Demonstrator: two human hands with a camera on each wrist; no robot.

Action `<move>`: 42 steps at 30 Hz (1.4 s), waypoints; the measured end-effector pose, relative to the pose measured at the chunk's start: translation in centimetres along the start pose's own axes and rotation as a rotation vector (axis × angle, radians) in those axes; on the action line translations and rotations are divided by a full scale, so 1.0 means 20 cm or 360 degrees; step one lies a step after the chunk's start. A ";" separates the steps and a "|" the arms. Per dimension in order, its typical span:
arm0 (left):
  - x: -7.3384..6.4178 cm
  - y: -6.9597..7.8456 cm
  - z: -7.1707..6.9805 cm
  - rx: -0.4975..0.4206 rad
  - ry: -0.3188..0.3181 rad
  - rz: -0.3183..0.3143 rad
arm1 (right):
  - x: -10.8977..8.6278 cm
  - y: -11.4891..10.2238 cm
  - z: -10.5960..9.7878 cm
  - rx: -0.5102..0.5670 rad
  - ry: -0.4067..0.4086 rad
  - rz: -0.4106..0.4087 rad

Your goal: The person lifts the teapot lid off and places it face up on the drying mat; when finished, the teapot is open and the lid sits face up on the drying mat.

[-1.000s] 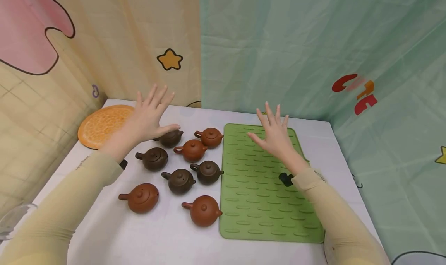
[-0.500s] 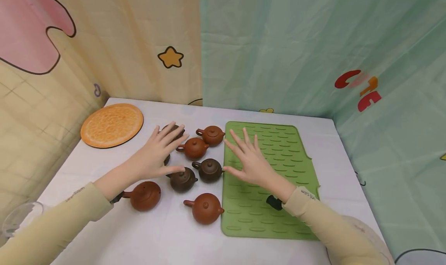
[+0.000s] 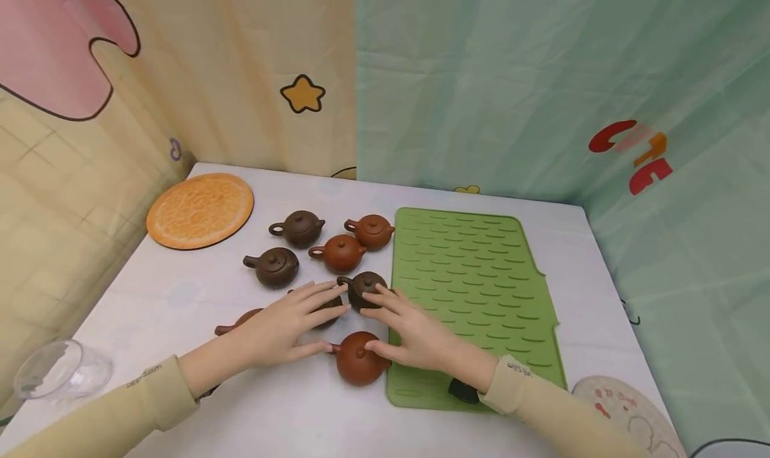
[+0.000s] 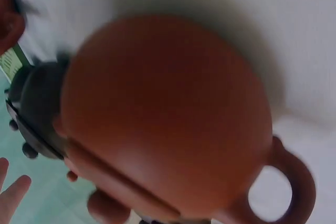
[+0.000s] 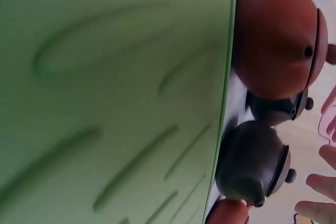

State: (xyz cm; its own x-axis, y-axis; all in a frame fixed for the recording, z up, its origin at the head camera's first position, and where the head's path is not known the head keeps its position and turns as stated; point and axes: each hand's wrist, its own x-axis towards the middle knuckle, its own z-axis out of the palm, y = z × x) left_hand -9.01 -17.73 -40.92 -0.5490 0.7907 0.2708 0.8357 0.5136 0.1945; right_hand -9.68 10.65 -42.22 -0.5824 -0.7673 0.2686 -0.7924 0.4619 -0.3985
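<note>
Above the teapots my left hand [image 3: 273,334] reaches in from the left, fingers spread, palm down. It partly covers a reddish-brown teapot [image 3: 243,320] and a dark brown teapot [image 3: 332,305]. Its thumb tip overlaps the handle of the front reddish-brown teapot [image 3: 361,368]. My right hand [image 3: 418,334] comes from the other side, its thumb right by that teapot's lid knob and its fingers over another dark teapot [image 3: 362,287]. Neither hand grips anything. A reddish-brown teapot [image 4: 168,108] fills the left wrist view, while the right wrist view shows the front teapot [image 5: 275,38] beside the mat.
A green ridged mat [image 3: 463,271] lies right of the teapots. Behind stand two dark teapots, one here [image 3: 303,229], and two reddish ones, one here [image 3: 341,253]. An orange round mat [image 3: 200,210], a clear cup [image 3: 63,370] and a pale printed disc [image 3: 625,411] lie nearer the edges.
Both hands have come down and toward the front from over the back of the table, moving closer together above the teapots. The teapots and the green mat have stayed in place.
</note>
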 end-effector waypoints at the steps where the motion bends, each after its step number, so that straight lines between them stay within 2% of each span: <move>1: -0.01 0.01 0.01 -0.0010 0.0011 0.0013 | 0.00 -0.01 0.01 0.0010 0.0014 -0.0025; 5: -0.04 0.03 0.05 -0.0054 0.0051 0.0048 | 0.00 -0.03 0.04 0.0011 0.0043 -0.0105; 13: -0.07 0.06 0.13 -0.0196 0.0027 -0.0034 | 0.01 -0.06 0.10 0.0157 -0.0056 -0.0141; 17: -0.05 0.06 0.15 -0.0300 0.0004 -0.0081 | 0.02 -0.07 0.12 0.0226 -0.0067 -0.0118; 23: -0.03 0.05 0.19 -0.0492 -0.0100 -0.0171 | 0.02 -0.08 0.12 0.0295 -0.0081 -0.0041; 26: -0.03 0.04 0.20 -0.0526 -0.0124 -0.0221 | 0.02 -0.08 0.13 0.0309 -0.0064 -0.0030; 33: -0.02 0.04 0.22 -0.0567 -0.0103 -0.0265 | 0.02 -0.08 0.13 0.0303 -0.0035 -0.0047; 36: -0.02 0.04 0.22 -0.0587 -0.0115 -0.0308 | 0.01 -0.07 0.12 0.0411 -0.0004 0.0029; 38: -0.02 0.04 0.21 -0.0580 -0.0127 -0.0335 | 0.00 -0.06 0.11 0.0520 0.0046 0.0128; 42: -0.01 0.05 0.21 -0.0556 -0.0129 -0.0350 | -0.04 0.00 0.07 0.0934 0.0094 0.0461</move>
State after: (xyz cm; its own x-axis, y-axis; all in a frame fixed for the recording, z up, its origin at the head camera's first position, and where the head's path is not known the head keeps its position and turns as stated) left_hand -8.00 -16.03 -44.73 -0.6991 0.7057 0.1149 0.6359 0.5402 0.5512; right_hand -8.93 10.51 -43.65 -0.7796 -0.6147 0.1197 -0.3812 0.3141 -0.8695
